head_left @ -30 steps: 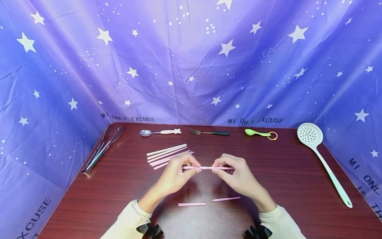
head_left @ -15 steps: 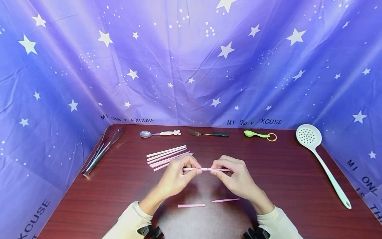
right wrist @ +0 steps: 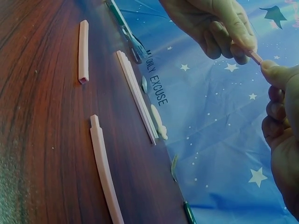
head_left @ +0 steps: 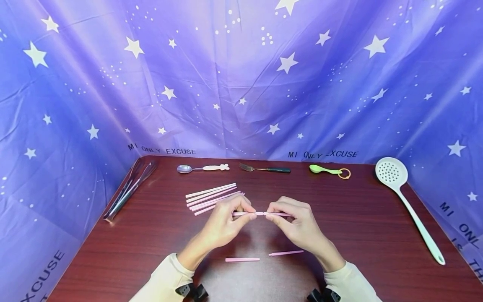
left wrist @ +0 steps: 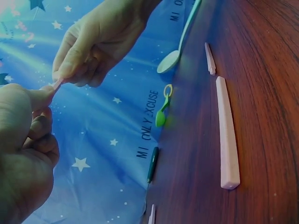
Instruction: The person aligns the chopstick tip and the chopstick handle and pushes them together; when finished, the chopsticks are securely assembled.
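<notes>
Above the middle of the table, both hands pinch one thin pink stick between thumb and fingers, roughly level. My left hand (head_left: 226, 218) grips its left part; my right hand (head_left: 298, 218) grips the right part. A short stretch of the pink stick (head_left: 260, 213) with a joint shows between the fingertips; the fingers cover much of the rest. Two shorter pink pieces lie below the hands. The left piece (head_left: 242, 259) shows a hollow square end in the right wrist view, while the right piece (head_left: 286, 253) has a narrow peg end (right wrist: 95, 120).
Several pink sticks (head_left: 211, 192) lie behind the left hand. Along the back are a spoon (head_left: 203, 168), a fork (head_left: 265, 168) and a green spoon (head_left: 326, 169) with a ring. A whisk (head_left: 130, 191) lies left, a white skimmer (head_left: 411, 209) right. A starry cloth (head_left: 241, 75) surrounds the table.
The fingertips of both hands have come slightly closer together along the pink stick, so less of it shows between them. The pieces on the table have not moved.
</notes>
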Tool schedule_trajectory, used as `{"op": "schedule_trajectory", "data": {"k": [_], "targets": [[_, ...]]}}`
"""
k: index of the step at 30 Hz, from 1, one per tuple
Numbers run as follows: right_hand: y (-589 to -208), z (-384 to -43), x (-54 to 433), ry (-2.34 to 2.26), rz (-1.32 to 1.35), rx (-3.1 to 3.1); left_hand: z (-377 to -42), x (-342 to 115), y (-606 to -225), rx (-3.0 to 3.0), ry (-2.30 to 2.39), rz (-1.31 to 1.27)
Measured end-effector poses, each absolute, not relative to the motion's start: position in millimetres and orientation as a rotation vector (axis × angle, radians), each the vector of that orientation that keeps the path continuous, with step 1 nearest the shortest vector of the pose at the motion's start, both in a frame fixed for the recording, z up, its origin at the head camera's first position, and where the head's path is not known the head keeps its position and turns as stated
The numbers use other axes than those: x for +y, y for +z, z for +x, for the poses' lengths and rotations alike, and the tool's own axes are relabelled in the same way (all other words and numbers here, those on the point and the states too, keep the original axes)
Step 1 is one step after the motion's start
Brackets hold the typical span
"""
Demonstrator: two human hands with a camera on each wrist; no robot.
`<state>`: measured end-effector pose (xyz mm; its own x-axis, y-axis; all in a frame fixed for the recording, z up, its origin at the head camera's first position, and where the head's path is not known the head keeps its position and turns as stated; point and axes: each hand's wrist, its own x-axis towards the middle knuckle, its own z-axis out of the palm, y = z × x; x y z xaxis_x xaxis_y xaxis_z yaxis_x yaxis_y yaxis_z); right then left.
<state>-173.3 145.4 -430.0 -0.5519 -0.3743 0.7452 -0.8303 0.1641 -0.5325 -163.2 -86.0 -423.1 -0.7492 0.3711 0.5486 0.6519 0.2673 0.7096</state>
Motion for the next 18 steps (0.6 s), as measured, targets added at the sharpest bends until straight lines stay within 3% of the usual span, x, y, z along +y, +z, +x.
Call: {"op": "schedule_trajectory", "data": {"k": [11,18], "targets": [[-421,-170,149,1.386,1.167,-2.115,-161,-95,-413,-2.359,-1.437,-0.950],[-414,-169,158,1.051,1.221,-2.227,-161,-96,-411,-2.330,-1.350,-0.992]]}}
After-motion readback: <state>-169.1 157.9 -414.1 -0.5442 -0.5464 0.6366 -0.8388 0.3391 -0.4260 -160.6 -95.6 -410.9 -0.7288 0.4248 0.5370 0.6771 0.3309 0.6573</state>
